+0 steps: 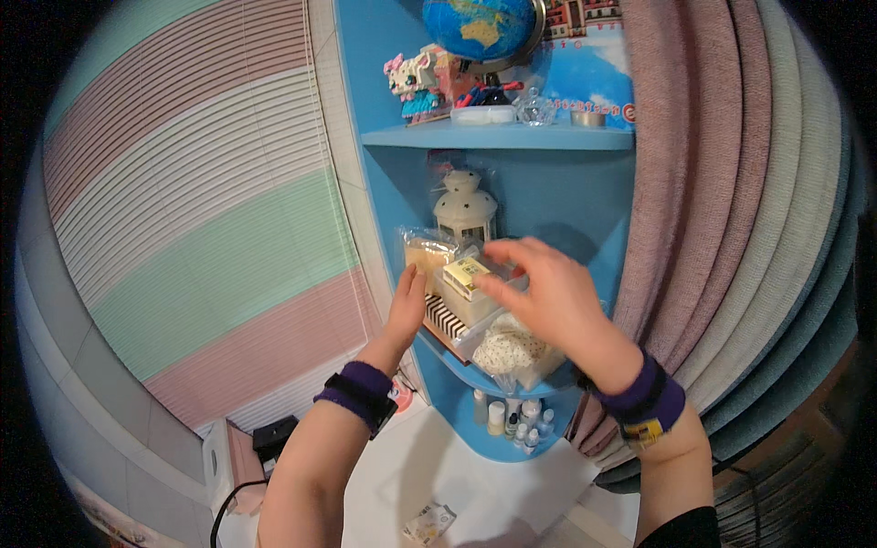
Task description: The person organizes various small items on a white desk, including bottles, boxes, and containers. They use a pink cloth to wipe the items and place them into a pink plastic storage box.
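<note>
My left hand has its fingers stretched out along the side of a clear plastic bag with something beige inside, on the middle shelf. Above the same shelf my right hand is spread, thumb and fingers apart. Its thumb is at a small yellow and white box, which lies on top of a clear container with pale contents; whether it touches the box I cannot tell. A black-and-white striped item lies below the container. Nearer me is a plastic bag with a speckled cream cloth-like item.
A white lantern stands behind the bags. The blue shelf above carries a globe and a toy figure. Several small bottles stand below. Curtains hang at right, a striped blind at left.
</note>
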### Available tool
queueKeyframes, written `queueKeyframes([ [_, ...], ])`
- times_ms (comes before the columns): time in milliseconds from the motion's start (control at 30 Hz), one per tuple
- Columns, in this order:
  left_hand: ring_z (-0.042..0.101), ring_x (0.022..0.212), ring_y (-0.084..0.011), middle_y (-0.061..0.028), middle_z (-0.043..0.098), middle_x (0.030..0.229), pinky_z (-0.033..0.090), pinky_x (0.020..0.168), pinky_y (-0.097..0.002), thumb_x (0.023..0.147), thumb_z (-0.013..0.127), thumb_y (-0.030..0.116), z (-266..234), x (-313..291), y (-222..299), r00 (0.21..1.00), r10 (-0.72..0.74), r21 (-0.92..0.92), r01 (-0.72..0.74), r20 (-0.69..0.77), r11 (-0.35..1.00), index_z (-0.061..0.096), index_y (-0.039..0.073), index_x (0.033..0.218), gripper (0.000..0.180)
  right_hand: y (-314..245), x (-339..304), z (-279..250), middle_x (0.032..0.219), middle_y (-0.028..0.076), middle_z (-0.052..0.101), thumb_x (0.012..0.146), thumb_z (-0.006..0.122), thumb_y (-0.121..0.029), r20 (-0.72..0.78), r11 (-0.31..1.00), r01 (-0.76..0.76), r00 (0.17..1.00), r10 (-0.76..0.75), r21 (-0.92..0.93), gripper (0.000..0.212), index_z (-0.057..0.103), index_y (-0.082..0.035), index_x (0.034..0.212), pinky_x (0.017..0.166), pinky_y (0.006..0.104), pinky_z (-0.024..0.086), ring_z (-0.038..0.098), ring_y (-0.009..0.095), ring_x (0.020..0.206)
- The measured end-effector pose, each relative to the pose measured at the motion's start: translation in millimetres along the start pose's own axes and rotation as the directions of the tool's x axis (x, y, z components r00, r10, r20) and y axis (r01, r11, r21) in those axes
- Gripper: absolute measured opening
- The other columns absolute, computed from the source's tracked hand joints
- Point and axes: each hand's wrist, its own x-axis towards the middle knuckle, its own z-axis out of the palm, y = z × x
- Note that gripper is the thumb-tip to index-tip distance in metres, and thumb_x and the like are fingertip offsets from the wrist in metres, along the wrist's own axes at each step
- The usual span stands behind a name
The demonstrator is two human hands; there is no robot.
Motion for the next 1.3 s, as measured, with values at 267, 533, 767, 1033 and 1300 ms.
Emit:
queueKeyframes([
  [267, 0.049, 0.123, -0.0214, -0.0119, 0.052, 0.135, 0.043, 0.098, -0.037, 0.101, 0.046, 0.038, -44, -42, -10, 0.999, 0.029, -0.066, -0.028, 0.017, 0.997, 0.046, 0.003, 0.137, 0.05, -27, -120, 51, 0.087, 0.007, 0.067, 0.079, 0.077, -0.024, 0.323, 0.925, 0.076, 0.924, -0.206, 0.373, 0.031, 0.067, -0.009, 0.105, 0.063, 0.0317, 0.051, 0.064, 0.019, 0.074],
  [533, 0.058, 0.095, -0.0127, -0.003, 0.064, 0.113, 0.049, 0.076, -0.0274, 0.096, 0.057, 0.017, -163, -258, -106, 0.986, -0.155, 0.24, 0.166, -0.067, 0.956, 0.06, 0.007, 0.12, 0.027, 7, -305, 229, 0.114, 0.011, 0.061, 0.084, 0.07, -0.024, 0.832, 0.895, -0.294, 0.538, -0.134, 0.334, 0.043, 0.059, -0.013, 0.124, 0.083, 0.0392, 0.049, 0.059, 0.027, 0.1],
  [767, 0.062, 0.089, -0.0136, -0.0047, 0.068, 0.102, 0.051, 0.075, -0.0282, 0.09, 0.058, 0.009, -183, -500, -221, 0.73, -0.654, 0.175, 0.683, -0.199, 0.709, 0.06, 0.005, 0.115, 0.026, -1, -400, 315, 0.126, 0.023, 0.05, 0.082, 0.069, -0.03, 0.867, 0.916, -0.354, 0.499, 0.012, 0.191, 0.068, 0.04, -0.005, 0.138, 0.098, 0.0454, 0.044, 0.052, 0.039, 0.115],
  [1033, 0.058, 0.107, -0.02, -0.0122, 0.049, 0.13, 0.052, 0.085, -0.0344, 0.093, 0.059, 0.02, -106, -527, -253, 0.372, -0.923, -0.28, 0.9, 0.095, 0.334, 0.028, 0.013, 0.149, 0.065, 1, -439, 348, 0.123, 0.023, 0.052, 0.086, 0.066, -0.035, 0.897, 0.818, -0.57, 0.32, 0.306, -0.076, 0.062, 0.045, -0.002, 0.134, 0.09, 0.0412, 0.049, 0.058, 0.036, 0.107],
  [1300, 0.057, 0.109, -0.0221, -0.0129, 0.049, 0.128, 0.053, 0.085, -0.037, 0.095, 0.057, 0.021, -88, -502, -265, 0.364, -0.917, -0.293, 0.906, 0.165, 0.307, 0.022, 0.019, 0.151, 0.067, 22, -461, 359, 0.107, 0.023, 0.064, 0.087, 0.066, -0.031, 0.922, 0.741, -0.67, 0.256, 0.289, -0.046, 0.045, 0.06, 0.001, 0.117, 0.082, 0.0409, 0.051, 0.066, 0.034, 0.093],
])
